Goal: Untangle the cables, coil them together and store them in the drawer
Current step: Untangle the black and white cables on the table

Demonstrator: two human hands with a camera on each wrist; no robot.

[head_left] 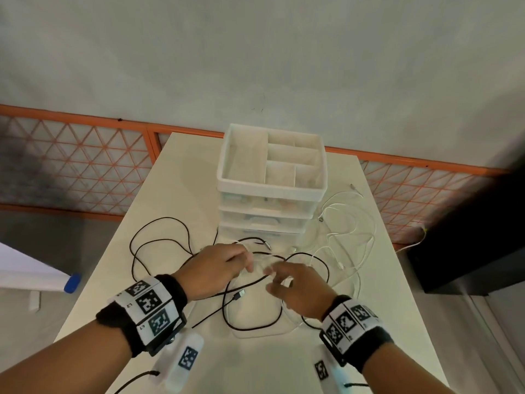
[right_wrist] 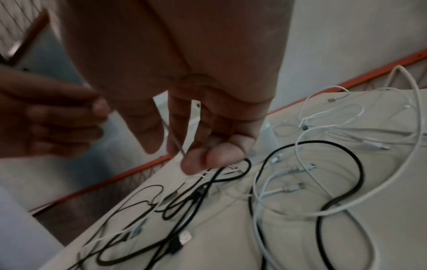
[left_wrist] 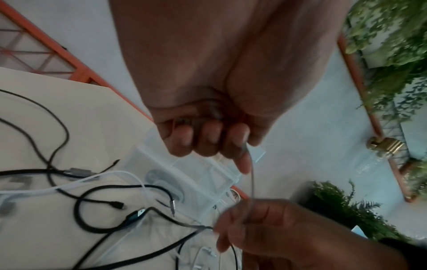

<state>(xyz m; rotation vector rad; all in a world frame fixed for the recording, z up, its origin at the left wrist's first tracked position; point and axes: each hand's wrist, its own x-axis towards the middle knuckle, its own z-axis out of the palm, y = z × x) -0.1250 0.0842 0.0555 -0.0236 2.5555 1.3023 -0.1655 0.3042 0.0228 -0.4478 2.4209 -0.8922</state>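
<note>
Black cables (head_left: 159, 243) loop over the left and middle of the white table (head_left: 181, 172), and white cables (head_left: 349, 237) sprawl at the right, crossing the black ones near my hands. My left hand (head_left: 241, 263) and right hand (head_left: 274, 277) hover close together over the tangle. A thin pale cable (left_wrist: 253, 182) is stretched between them. The left hand (left_wrist: 242, 151) pinches its upper end with curled fingers. The right hand (right_wrist: 184, 159) pinches the same thin cable (right_wrist: 175, 140) between thumb and fingers. The clear plastic drawer unit (head_left: 270, 194) stands just behind, its drawers pushed in.
A black USB plug (head_left: 240, 294) lies under my hands. Two white tagged devices (head_left: 184, 359) sit by the table's front edge. An orange lattice railing (head_left: 85, 166) runs behind the table, a dark block (head_left: 468, 245) stands at the right, and plants (left_wrist: 392, 45) show beyond.
</note>
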